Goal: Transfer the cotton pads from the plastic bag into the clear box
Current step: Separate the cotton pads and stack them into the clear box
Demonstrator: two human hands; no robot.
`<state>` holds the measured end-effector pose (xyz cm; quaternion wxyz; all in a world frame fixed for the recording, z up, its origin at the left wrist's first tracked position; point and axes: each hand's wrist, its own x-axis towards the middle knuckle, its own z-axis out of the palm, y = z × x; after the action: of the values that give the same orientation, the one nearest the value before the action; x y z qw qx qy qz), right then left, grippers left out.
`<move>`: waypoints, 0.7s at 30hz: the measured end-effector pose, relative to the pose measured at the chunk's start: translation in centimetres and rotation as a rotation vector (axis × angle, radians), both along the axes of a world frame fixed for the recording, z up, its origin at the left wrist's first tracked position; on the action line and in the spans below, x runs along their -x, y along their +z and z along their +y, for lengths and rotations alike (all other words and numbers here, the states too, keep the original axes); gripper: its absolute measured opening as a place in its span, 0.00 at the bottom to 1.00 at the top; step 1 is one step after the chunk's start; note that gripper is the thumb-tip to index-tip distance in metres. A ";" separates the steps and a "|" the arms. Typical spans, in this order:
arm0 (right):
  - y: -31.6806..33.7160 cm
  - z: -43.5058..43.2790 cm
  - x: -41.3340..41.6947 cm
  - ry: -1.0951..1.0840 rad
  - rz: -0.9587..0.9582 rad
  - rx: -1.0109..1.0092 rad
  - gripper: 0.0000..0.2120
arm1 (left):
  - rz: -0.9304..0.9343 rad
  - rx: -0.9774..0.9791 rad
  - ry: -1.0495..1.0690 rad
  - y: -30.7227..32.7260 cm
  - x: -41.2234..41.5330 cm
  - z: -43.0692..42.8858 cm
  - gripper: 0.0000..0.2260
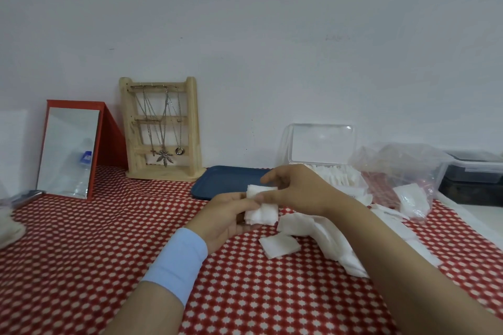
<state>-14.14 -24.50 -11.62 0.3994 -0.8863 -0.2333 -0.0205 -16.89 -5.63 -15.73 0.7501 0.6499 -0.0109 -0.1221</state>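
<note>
A small stack of white cotton pads [261, 211] is held between both hands above the red patterned tablecloth. My left hand [227, 219] grips the stack from below and the left. My right hand [296, 189] pinches its top edge between thumb and fingers. The clear box [322, 144] stands behind my right hand with its lid raised and rows of pads [340, 174] inside. The crumpled plastic bag [402, 171] lies to the right with a few pads in it. Loose pads [280, 246] lie scattered on the cloth under my right forearm.
A blue tray [217, 182] lies behind my hands. A wooden jewellery stand [163, 128] with necklaces and a red-framed mirror [70, 149] lean at the wall on the left. A lidded dark container [473, 171] sits at the far right.
</note>
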 end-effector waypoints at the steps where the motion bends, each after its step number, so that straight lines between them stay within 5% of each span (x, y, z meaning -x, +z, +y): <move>1: -0.1 0.1 -0.1 -0.017 -0.005 -0.028 0.11 | -0.004 -0.020 -0.008 -0.1 0.0 0.0 0.12; 6: -0.7 0.7 -0.2 -0.040 0.007 -0.075 0.05 | -0.024 -0.086 -0.025 -0.3 0.0 -0.2 0.14; 11: -0.2 0.0 -0.3 -0.094 -0.133 0.063 0.05 | 0.025 -0.007 0.227 -0.3 -0.4 0.2 0.14; 16: 0.4 0.1 0.9 0.250 0.119 0.568 0.18 | 0.069 0.045 0.407 -0.3 -1.0 0.9 0.07; 21: -0.5 1.4 1.4 0.240 0.119 0.740 0.26 | 0.064 0.072 0.358 -0.4 -1.0 0.7 0.11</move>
<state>-15.50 -23.13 -12.09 0.0653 -0.9364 -0.3035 0.1633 -15.86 -4.89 -16.16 0.7826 0.6100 0.1244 -0.0066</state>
